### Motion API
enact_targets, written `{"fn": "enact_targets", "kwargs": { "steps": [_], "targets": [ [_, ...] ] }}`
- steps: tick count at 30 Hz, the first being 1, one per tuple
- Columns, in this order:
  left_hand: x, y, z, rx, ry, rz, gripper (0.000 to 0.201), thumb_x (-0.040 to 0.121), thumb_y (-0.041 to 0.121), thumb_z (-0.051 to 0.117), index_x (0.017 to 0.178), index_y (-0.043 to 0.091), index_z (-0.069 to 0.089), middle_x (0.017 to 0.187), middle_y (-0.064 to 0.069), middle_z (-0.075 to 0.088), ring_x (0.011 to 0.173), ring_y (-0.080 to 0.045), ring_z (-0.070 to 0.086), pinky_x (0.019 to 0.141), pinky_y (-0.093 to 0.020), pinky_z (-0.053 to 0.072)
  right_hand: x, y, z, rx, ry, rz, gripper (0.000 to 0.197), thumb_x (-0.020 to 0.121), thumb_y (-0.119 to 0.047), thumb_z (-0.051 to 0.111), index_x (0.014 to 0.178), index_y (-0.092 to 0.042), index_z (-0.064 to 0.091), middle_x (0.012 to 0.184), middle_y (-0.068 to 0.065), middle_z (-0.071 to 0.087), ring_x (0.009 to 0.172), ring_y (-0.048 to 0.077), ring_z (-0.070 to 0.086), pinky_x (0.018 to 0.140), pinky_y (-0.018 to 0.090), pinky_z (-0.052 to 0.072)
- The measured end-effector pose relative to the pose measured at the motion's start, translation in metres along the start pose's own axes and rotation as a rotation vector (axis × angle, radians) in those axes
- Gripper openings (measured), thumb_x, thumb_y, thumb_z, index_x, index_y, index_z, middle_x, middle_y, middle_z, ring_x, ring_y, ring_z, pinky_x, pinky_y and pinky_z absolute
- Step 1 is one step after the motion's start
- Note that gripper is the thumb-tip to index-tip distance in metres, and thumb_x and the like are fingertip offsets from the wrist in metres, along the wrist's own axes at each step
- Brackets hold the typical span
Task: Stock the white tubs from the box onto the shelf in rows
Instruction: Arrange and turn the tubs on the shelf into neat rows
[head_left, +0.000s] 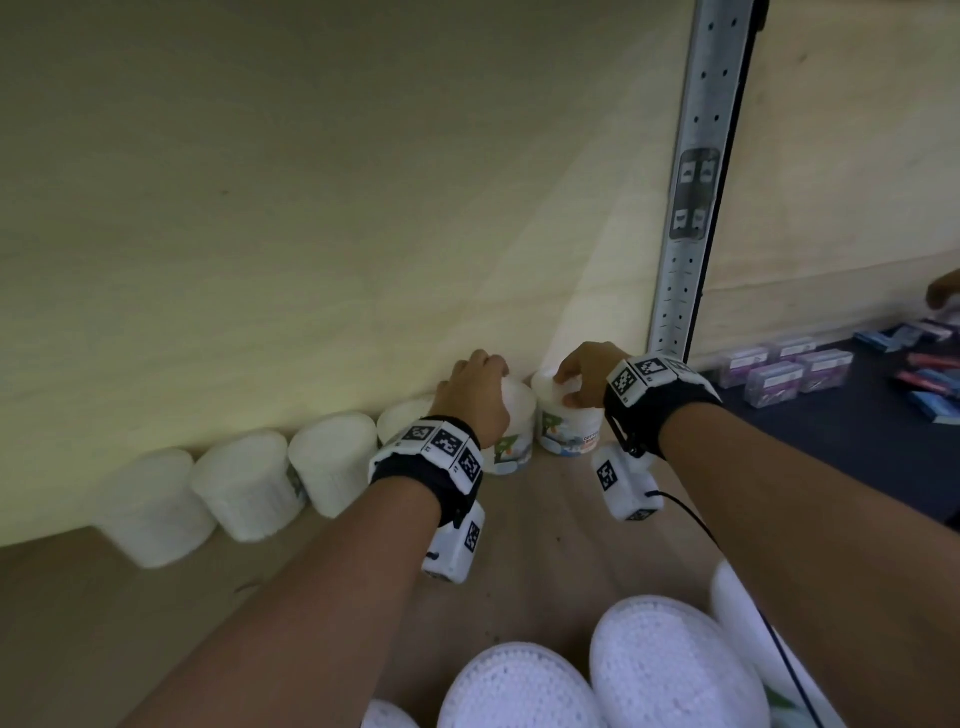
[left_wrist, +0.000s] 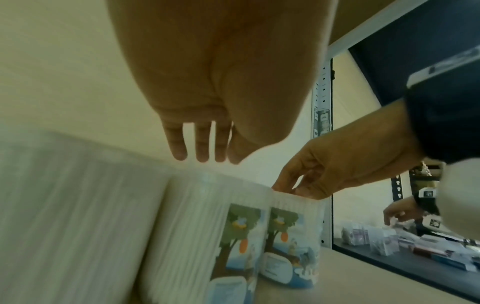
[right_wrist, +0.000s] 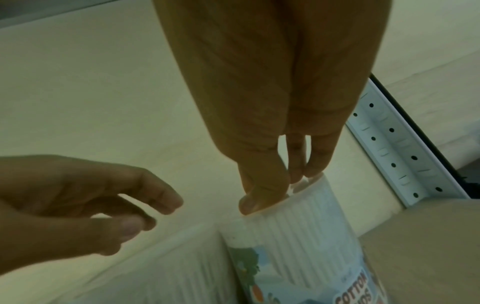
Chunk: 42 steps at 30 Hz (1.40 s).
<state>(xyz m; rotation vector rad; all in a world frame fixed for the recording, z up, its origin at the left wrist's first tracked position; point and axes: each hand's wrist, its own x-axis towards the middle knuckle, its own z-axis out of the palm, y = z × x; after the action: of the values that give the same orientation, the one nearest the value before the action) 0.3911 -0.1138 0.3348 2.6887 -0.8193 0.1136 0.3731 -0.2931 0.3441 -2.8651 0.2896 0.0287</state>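
Note:
Several white ribbed tubs stand in a row along the back wall of the wooden shelf (head_left: 545, 530). My right hand (head_left: 582, 374) (right_wrist: 280, 185) pinches the lid rim of the rightmost tub (head_left: 569, 426) (right_wrist: 298, 236) (left_wrist: 296, 226) with thumb and fingers. That tub stands upright on the shelf, touching its neighbour (head_left: 511, 415) (left_wrist: 202, 216). My left hand (head_left: 478, 384) (left_wrist: 207, 156) (right_wrist: 145, 211) hovers just over that neighbour with relaxed fingers and holds nothing; the left wrist view shows a small gap. More tubs (head_left: 670, 670) lie close below me at the frame's bottom.
A perforated metal upright (head_left: 685, 208) stands right of the last tub. Beyond it lies a dark shelf (head_left: 857, 441) with small purple and blue boxes (head_left: 779, 374), and another person's hand (head_left: 940, 296) shows at the far right. A black cable (head_left: 691, 514) runs from my right wrist.

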Motion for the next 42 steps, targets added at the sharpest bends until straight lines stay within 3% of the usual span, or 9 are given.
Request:
{"fn": "enact_targets", "kwargs": {
  "steps": [2, 6, 12, 16, 21, 26, 30, 42],
  "targets": [
    [-0.001, 0.002, 0.004, 0.049, 0.095, -0.06, 0.034, 0.095, 0.03, 0.046, 0.124, 0.011, 0.047, 0.13, -0.008, 0.043, 0.12, -0.03, 0.042, 0.095, -0.046, 0.041, 0.002, 0.0, 0.0, -0.005, -0.019, 0.002, 0.046, 0.084, -0.024, 0.07, 0.128, -0.013, 0.061, 0.135, 0.007, 0.057, 0.121, 0.026, 0.056, 0.099, 0.032, 0.045],
    [0.0, 0.003, 0.014, 0.156, 0.054, -0.145, 0.045, 0.093, 0.046, 0.045, 0.119, 0.009, 0.048, 0.127, -0.01, 0.045, 0.121, -0.031, 0.04, 0.097, -0.046, 0.037, 0.004, 0.001, -0.001, -0.035, -0.023, -0.009, 0.047, 0.085, -0.025, 0.068, 0.13, -0.014, 0.06, 0.138, 0.006, 0.054, 0.123, 0.026, 0.054, 0.102, 0.033, 0.043],
    [0.002, 0.002, 0.011, 0.123, -0.007, -0.141, 0.043, 0.094, 0.042, 0.047, 0.125, 0.013, 0.048, 0.132, -0.008, 0.043, 0.125, -0.029, 0.039, 0.102, -0.046, 0.034, 0.004, 0.003, 0.001, -0.028, -0.012, -0.015, 0.047, 0.084, -0.027, 0.069, 0.129, -0.016, 0.06, 0.137, 0.005, 0.054, 0.124, 0.025, 0.054, 0.102, 0.033, 0.043],
    [0.004, -0.003, 0.004, 0.074, -0.113, -0.099, 0.035, 0.096, 0.024, 0.047, 0.131, 0.021, 0.046, 0.139, -0.002, 0.04, 0.13, -0.025, 0.038, 0.106, -0.044, 0.029, 0.004, 0.003, 0.002, -0.032, -0.007, -0.012, 0.047, 0.083, -0.028, 0.07, 0.128, -0.017, 0.061, 0.137, 0.005, 0.054, 0.123, 0.025, 0.054, 0.102, 0.033, 0.043],
    [0.003, -0.005, -0.002, 0.046, -0.174, -0.025, 0.049, 0.09, 0.004, 0.045, 0.135, 0.023, 0.044, 0.143, -0.001, 0.04, 0.134, -0.024, 0.037, 0.111, -0.041, 0.026, 0.005, 0.005, 0.004, -0.031, -0.003, -0.004, 0.048, 0.083, -0.029, 0.07, 0.128, -0.017, 0.06, 0.136, 0.006, 0.055, 0.123, 0.026, 0.054, 0.102, 0.033, 0.043],
    [0.006, -0.001, -0.001, -0.035, -0.041, -0.064, 0.036, 0.092, 0.021, 0.051, 0.127, 0.011, 0.05, 0.133, -0.011, 0.043, 0.125, -0.03, 0.042, 0.104, -0.044, 0.038, 0.009, 0.007, 0.005, -0.024, -0.002, -0.003, 0.048, 0.083, -0.028, 0.07, 0.129, -0.018, 0.06, 0.138, 0.005, 0.053, 0.125, 0.026, 0.053, 0.104, 0.034, 0.042],
    [0.011, -0.004, 0.003, 0.025, -0.096, -0.095, 0.046, 0.09, 0.037, 0.057, 0.126, 0.01, 0.052, 0.131, -0.012, 0.044, 0.123, -0.031, 0.043, 0.103, -0.044, 0.04, 0.011, 0.008, 0.005, -0.023, 0.001, -0.015, 0.048, 0.083, -0.029, 0.07, 0.128, -0.018, 0.06, 0.137, 0.005, 0.053, 0.124, 0.026, 0.053, 0.103, 0.033, 0.042],
    [0.009, 0.006, 0.009, 0.063, 0.012, -0.139, 0.039, 0.088, 0.039, 0.057, 0.117, 0.013, 0.056, 0.126, -0.009, 0.047, 0.12, -0.031, 0.043, 0.098, -0.044, 0.042, 0.012, 0.01, 0.007, -0.008, 0.001, -0.015, 0.046, 0.084, -0.026, 0.07, 0.128, -0.016, 0.061, 0.135, 0.007, 0.056, 0.123, 0.026, 0.054, 0.101, 0.032, 0.043]
  ]
}}
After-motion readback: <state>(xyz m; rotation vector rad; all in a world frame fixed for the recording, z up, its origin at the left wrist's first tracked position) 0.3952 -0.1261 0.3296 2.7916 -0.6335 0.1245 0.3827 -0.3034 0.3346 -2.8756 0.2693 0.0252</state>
